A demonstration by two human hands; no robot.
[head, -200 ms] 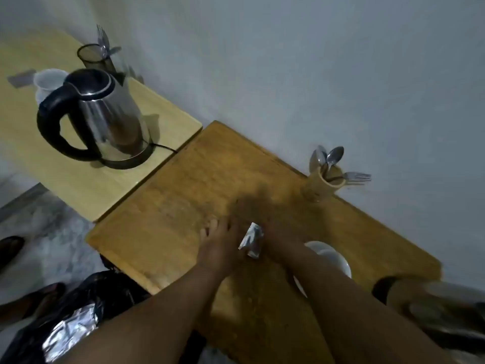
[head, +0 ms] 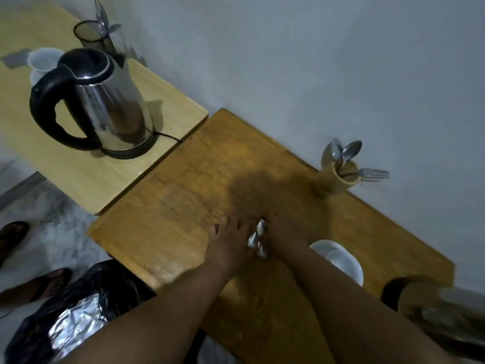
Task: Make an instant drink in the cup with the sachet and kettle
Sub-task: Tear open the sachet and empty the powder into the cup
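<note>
Sachet [head: 258,239]: silver, pinched between left hand [head: 231,245] and right hand [head: 284,236], both closed on it (likely for tearing). Cup [head: 341,261]: white, just right of the right hand, within pouring reach. Kettle [head: 105,106]: far left, docked.

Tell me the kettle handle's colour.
Black, on the kettle with its steel body; head view.

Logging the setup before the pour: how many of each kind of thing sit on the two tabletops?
Kettle: 1
Cutlery holders, dark and tan: 2
White cup: 1
Clear plastic cups: 1
Sachet, held in both hands: 1
Total: 6
</note>
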